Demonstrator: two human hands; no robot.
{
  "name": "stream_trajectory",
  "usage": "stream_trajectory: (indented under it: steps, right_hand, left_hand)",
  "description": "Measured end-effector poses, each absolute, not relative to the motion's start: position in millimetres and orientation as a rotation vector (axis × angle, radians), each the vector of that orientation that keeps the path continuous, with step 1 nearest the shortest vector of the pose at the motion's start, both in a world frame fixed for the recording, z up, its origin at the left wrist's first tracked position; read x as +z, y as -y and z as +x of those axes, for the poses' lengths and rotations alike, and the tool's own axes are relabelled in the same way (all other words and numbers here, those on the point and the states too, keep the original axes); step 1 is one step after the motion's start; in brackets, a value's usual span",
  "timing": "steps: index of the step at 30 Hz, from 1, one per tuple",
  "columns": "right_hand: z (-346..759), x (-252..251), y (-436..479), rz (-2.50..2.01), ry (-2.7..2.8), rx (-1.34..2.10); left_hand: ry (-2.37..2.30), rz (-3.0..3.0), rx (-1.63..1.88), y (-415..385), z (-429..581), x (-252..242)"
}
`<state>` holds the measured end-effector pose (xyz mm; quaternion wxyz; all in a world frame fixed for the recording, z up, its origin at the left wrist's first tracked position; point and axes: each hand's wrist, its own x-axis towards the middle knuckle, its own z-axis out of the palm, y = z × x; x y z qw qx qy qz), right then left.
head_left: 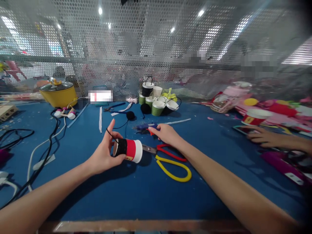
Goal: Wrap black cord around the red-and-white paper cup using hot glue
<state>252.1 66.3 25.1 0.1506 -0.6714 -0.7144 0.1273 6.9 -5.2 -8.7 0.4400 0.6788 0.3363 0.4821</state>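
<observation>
While my left hand grips the paper cup on its side over the desk, I see my right hand, at two o'clock from it, curled around the glue gun, with scissors under its wrist.

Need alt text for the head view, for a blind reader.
The left hand holds a red, black and white paper cup on its side over the blue table, while the right hand grips a blue glue gun. Red-and-yellow scissors lie beside the cup; another person's hand rests at right.
</observation>
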Motion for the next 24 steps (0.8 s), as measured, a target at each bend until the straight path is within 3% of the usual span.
stream_trajectory:
  steps: [6, 9, 12, 24]
  right_hand:
    - [217, 50, -47, -1.793, 2.178, 0.076]
    - [180, 70, -26, -1.195, 2.500, 0.319]
    - [156, 82, -13, -0.904, 2.644, 0.543]
    - [192, 75, -17, -1.097, 2.119, 0.984]
  left_hand:
    - [-0.825, 1.664, 1.166, 9, 9, -5]
    - [-0.782, 1.625, 1.150, 10, 10, -5]
    - [-0.735, 1.612, 1.138, 10, 10, -4]
    - [-0.599, 1.536, 1.141, 13, 12, -2]
